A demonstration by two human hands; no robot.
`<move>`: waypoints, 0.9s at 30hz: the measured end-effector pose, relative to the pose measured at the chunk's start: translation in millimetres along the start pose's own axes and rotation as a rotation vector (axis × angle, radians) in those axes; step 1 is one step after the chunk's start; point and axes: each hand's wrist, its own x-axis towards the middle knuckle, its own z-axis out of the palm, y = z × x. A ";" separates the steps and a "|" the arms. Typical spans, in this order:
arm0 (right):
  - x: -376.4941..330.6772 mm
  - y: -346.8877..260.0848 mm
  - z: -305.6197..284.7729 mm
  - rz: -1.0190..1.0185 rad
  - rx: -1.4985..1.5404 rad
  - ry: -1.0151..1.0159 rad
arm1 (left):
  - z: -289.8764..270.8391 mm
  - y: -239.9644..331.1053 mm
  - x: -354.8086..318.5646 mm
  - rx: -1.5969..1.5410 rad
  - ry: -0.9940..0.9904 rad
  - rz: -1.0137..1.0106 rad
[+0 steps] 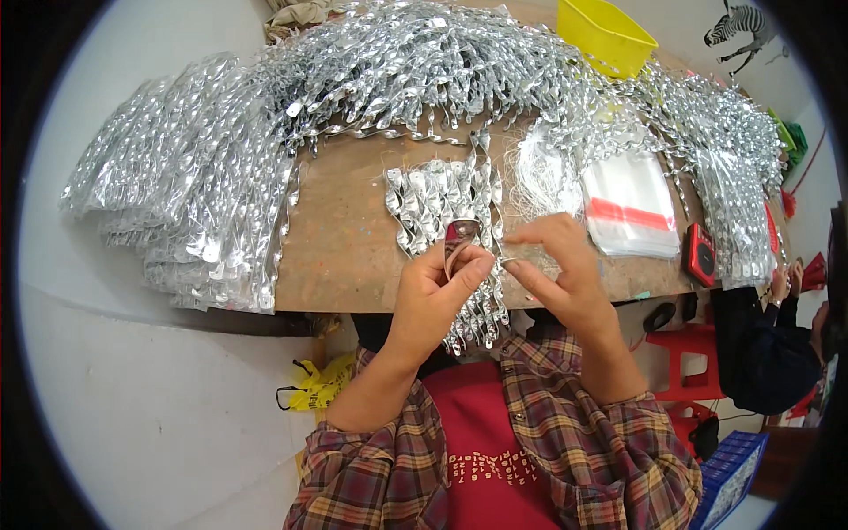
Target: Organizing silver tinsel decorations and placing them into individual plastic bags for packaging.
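Observation:
My left hand (435,291) is closed, thumb against fingers, on a shiny twisted metallic strip (461,233) whose upper end curls above the fingers. Just to its right, my right hand (565,278) has its index finger and thumb apart, with a gap between them; the other fingers are partly hidden. Below and behind both hands lies a row of silver spiral strips (433,199) side by side on the brown table (340,230). The lower ends of some strips hang over the table's front edge. Any thread between my hands is too fine to make out.
Silver spirals (415,66) are heaped along the back, with bagged ones (190,194) at left. White strings (541,172), clear plastic bags (629,208), a red device (700,254) and a yellow bin (605,37) stand right. Another person (768,344) sits far right by a red stool (689,358).

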 end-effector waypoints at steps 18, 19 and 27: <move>-9.3 -13.7 -4.5 0.375 0.392 -0.040 | 5.7 -1.0 -3.2 0.046 -0.008 -0.004; -8.4 -16.0 -6.3 0.375 0.392 -0.040 | 6.2 -0.8 -3.8 0.040 -0.024 -0.004; 3.8 -27.5 -3.5 0.068 0.344 0.147 | 15.9 -5.1 -6.6 0.000 -0.079 0.006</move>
